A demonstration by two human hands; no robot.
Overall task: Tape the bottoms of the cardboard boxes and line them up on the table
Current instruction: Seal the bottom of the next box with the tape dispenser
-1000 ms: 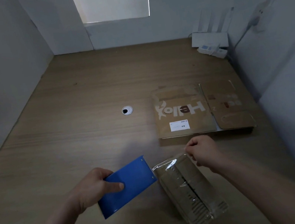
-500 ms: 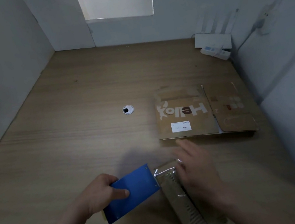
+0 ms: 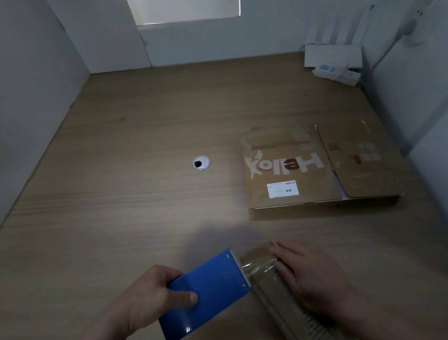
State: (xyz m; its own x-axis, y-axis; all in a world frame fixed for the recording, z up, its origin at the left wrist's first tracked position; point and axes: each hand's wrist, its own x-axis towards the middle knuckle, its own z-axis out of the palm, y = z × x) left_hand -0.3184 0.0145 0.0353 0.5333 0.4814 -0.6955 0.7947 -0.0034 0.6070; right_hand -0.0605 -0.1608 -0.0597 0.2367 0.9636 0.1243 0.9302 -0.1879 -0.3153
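While the right hand (image 3: 309, 277) presses flat on the cardboard box (image 3: 270, 292) — lying lengthwise toward the person, near on the tabletop (image 3: 130, 185) — the left hand (image 3: 149, 298) grips the tape dispenser (image 3: 210, 290) against its far end.

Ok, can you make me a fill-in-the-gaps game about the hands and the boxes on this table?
1. The left hand grips a flat rectangular tape dispenser coloured ___.
2. The right hand presses flat on a small brown cardboard box wrapped in clear ___.
3. The flattened brown cardboard box shows the white word ___.
Missing words: blue; tape; Hello.
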